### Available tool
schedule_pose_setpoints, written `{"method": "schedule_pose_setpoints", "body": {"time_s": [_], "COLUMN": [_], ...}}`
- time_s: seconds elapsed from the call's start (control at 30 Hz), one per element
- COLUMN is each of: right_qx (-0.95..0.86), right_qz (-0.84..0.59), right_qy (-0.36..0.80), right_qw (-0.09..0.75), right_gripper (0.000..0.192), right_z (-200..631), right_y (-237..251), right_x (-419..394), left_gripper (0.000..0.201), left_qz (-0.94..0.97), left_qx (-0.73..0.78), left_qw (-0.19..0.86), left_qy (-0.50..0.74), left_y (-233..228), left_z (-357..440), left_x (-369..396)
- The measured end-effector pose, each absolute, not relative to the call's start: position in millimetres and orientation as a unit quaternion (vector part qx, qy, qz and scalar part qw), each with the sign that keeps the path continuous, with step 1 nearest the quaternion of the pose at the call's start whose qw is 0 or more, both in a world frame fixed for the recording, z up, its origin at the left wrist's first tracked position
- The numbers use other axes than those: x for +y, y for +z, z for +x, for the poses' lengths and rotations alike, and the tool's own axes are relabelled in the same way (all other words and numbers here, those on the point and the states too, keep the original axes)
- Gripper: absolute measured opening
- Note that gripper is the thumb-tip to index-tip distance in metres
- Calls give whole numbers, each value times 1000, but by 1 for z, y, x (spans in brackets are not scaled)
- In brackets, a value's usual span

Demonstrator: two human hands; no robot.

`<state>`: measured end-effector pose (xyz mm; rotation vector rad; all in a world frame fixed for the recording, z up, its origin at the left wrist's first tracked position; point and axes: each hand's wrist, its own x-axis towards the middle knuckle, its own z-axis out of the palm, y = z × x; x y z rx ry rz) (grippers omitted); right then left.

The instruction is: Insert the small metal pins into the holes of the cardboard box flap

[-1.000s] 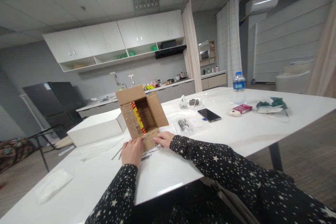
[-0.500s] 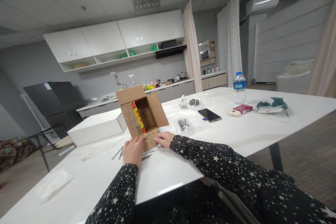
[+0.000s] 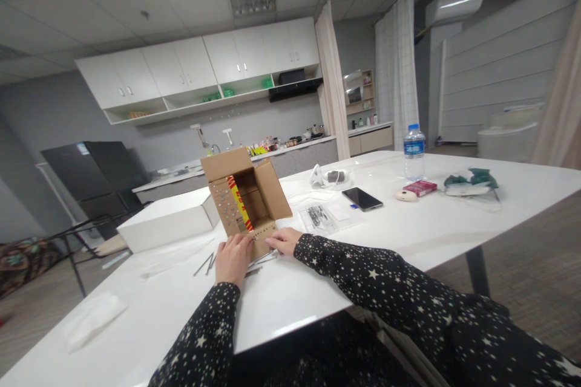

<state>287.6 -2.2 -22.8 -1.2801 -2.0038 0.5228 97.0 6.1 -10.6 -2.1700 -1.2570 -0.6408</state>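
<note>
Left hand, as I read the head view: fingers curled over the near flap of the open cardboard box, at its left side. Right hand: fingertips at the flap's right edge, wrist coming in from the right. Both hands touch the cardboard; I cannot tell whether either grip pinches it or merely presses, since the fingers hide the contact.

Box stands tilted on the white counter, mouth towards me, flaps spread. A row of small dark holes runs along the near flap, between the hands. Left flap carries scattered grey dots and a red-and-yellow strip.

Thin grey rods lie left of the left hand; more rods sit just under the flap. I note a clear case of dark, slender pieces beyond the right hand, with a phone near it. White box left of the cardboard one. Farther right: water bottle, upright, and a pink packet lying flat.
</note>
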Motion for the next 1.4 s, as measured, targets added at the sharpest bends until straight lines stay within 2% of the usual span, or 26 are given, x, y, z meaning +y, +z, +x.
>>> {"method": "schedule_pose_setpoints", "body": {"time_s": [0.3,0.8,1.17,1.4], "right_qx": [-771,-772,-777,-775], "right_qz": [-495,-494,-489,-500], "right_qy": [201,200,195,189], "right_qw": [347,346,345,337], "right_gripper": [37,37,35,36], "right_z": [287,287,288,288], "right_y": [-22,-25,-20,-24], "right_x": [-3,-1,-5,0], "left_gripper": [29,29,39,33], "left_qz": [-797,-791,-783,-794], "left_qx": [-494,-479,-478,-472], "left_qw": [231,279,293,256], "left_qy": [-260,-259,-269,-287], "left_y": [-12,-12,-8,-14], "left_z": [95,100,103,99], "left_x": [9,5,1,10]}}
